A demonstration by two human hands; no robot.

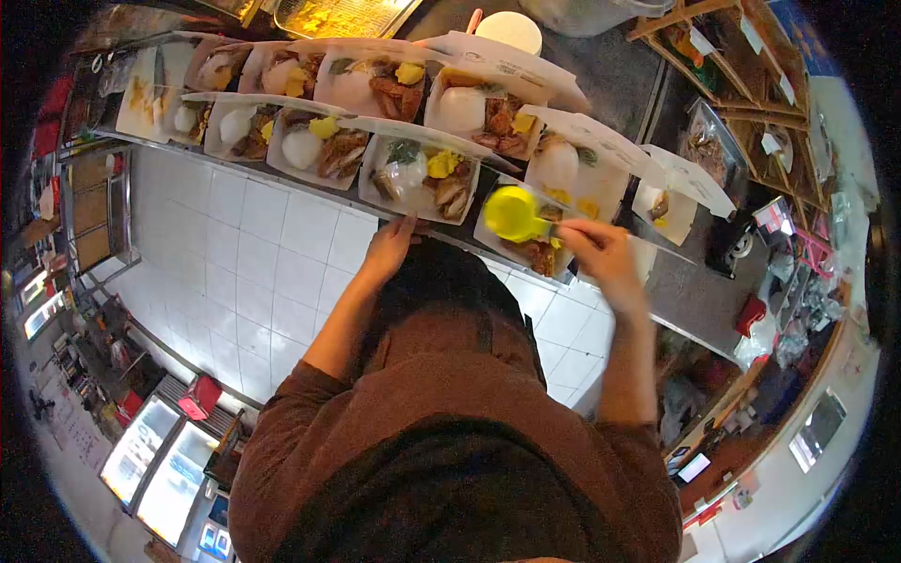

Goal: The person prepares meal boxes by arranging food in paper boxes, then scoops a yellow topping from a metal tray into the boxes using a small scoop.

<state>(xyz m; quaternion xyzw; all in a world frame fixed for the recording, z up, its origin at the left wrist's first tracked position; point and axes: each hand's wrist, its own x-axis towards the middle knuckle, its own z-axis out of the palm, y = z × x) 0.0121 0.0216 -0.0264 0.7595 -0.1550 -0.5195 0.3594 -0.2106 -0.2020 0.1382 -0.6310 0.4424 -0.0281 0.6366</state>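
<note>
My right hand (pixel 601 261) is closed round the handle of a yellow-green scoop (pixel 511 214). The scoop hangs over an open paper food box (pixel 488 246) and hides part of it; brown meat (pixel 540 255) shows beneath. My left hand (pixel 389 249) is at the counter's front edge, its fingers stretched toward the near side of another open box (pixel 434 212). That box holds a white mound of rice, dark greens, yellow egg and sliced meat. Just beyond the scoop, a box (pixel 610 192) holds rice and small yellow pieces.
Several more filled boxes (pixel 300 150) stand in two rows along the dark counter (pixel 694 300). A metal tray of yellow food (pixel 347 17) and a round white lid (pixel 510 33) are at the back. Wooden shelving (pixel 751 75) is at the right.
</note>
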